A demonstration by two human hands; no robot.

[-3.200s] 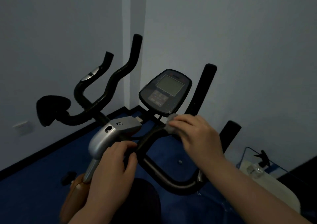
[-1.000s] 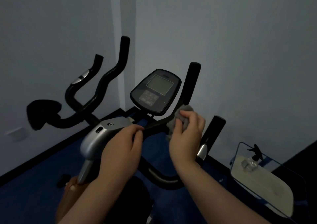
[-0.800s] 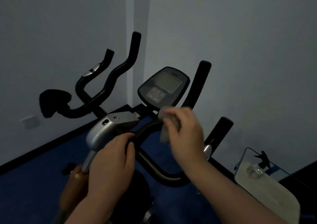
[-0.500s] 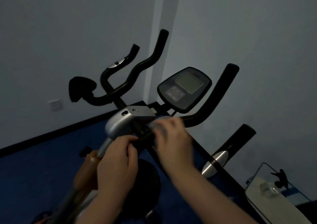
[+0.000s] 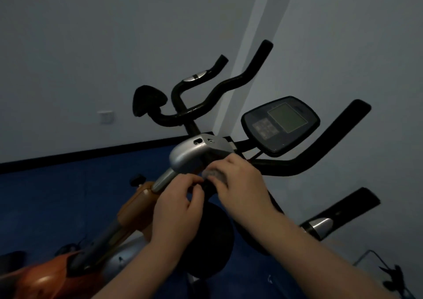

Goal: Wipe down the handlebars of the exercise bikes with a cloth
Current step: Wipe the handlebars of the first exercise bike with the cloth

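Observation:
An exercise bike stands in front of me with black handlebars (image 5: 304,161) that curve up on both sides of a dark console (image 5: 280,124). My right hand (image 5: 242,184) grips a small grey cloth (image 5: 214,175) and holds it against the bar at the centre, just below the silver stem cover (image 5: 194,157). My left hand (image 5: 178,207) sits right beside it, fingers curled around the black bar under the stem. Both hands almost touch. The bar section beneath them is hidden.
The left handlebar branch (image 5: 219,90) rises toward the wall corner, with a black pad (image 5: 148,99) at its end. An orange bike frame (image 5: 128,216) runs down to the lower left. A wall socket (image 5: 105,116) sits on the left wall. Blue floor (image 5: 57,195) lies below.
My right hand with the cloth has slid left along the bar from the right branch to the centre by the stem. The view has swung left and tilted. My left hand keeps its hold.

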